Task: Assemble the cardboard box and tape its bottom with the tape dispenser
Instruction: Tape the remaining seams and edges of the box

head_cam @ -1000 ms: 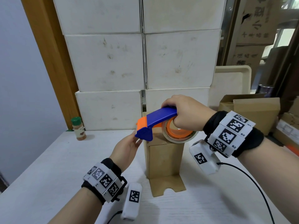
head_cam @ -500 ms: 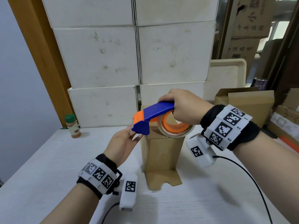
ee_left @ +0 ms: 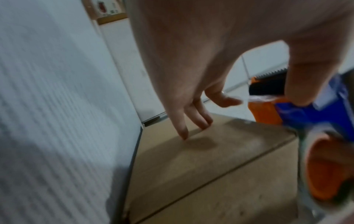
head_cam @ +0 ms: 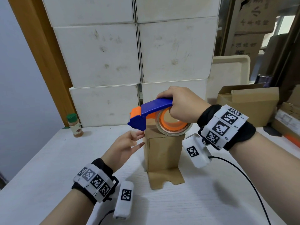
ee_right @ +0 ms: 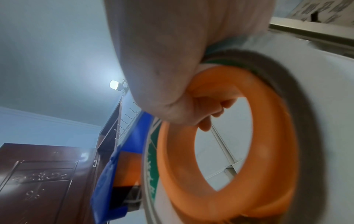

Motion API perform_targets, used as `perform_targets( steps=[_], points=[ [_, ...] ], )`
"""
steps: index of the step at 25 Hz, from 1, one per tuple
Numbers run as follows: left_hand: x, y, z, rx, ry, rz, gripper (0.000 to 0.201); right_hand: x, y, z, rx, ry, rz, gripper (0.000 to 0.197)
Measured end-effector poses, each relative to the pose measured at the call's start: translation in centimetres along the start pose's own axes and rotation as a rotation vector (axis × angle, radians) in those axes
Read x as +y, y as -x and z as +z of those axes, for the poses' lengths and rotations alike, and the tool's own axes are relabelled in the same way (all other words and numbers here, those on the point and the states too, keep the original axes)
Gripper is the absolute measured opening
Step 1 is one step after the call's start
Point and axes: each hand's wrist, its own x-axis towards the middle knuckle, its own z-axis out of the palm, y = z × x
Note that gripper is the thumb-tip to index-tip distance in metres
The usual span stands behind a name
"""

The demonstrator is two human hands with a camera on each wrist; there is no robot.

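A small brown cardboard box [head_cam: 162, 151] stands upright mid-table, with one flap [head_cam: 165, 181] lying flat toward me. My right hand [head_cam: 181, 106] grips the blue and orange tape dispenser [head_cam: 152, 111] just over the box top, fingers curled through the orange roll core [ee_right: 229, 189]. My left hand [head_cam: 138, 138] hovers with its fingers spread under the dispenser's nose, at the box's upper left edge. In the left wrist view the index finger [ee_left: 226, 100] and thumb [ee_left: 306, 84] flank the clear tape end [ee_left: 262, 97] below the toothed blade. The other fingers point down at the box [ee_left: 201, 159].
Stacked white boxes [head_cam: 138, 54] wall off the back of the table. A green-capped spice bottle [head_cam: 74, 125] stands at the back left. An open brown carton [head_cam: 248, 106] and a beige tray [head_cam: 230, 69] sit at the right. A black cable [head_cam: 243, 184] trails across the right side.
My left hand has dropped slightly from the dispenser's blue nose and its fingers have spread. The dispenser and right hand stay over the box top.
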Motion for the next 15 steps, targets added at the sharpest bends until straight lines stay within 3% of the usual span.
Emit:
perform_targets(
  steps=[2,4,7,10,15],
  points=[
    [-0.1,0.2,1.2,0.038,-0.353,0.032,0.033,0.0,0.0,-0.2,-0.001,0.017,-0.002,0.049],
    [-0.4,0.3,2.3,0.175,-0.561,0.064,0.041,-0.1,-0.1,-0.4,-0.013,0.041,-0.006,0.049],
    [-0.7,0.0,2.6,0.29,-0.628,0.124,0.057,-0.1,0.0,-0.7,-0.026,0.068,-0.008,0.049],
    [-0.7,-0.2,2.6,0.3,-0.658,0.136,0.059,0.1,0.2,-1.0,-0.036,0.106,-0.005,0.048],
    [-0.3,-0.2,3.0,0.281,-0.698,0.122,0.04,0.5,0.9,-1.7,-0.062,0.178,0.024,0.046]
  ],
)
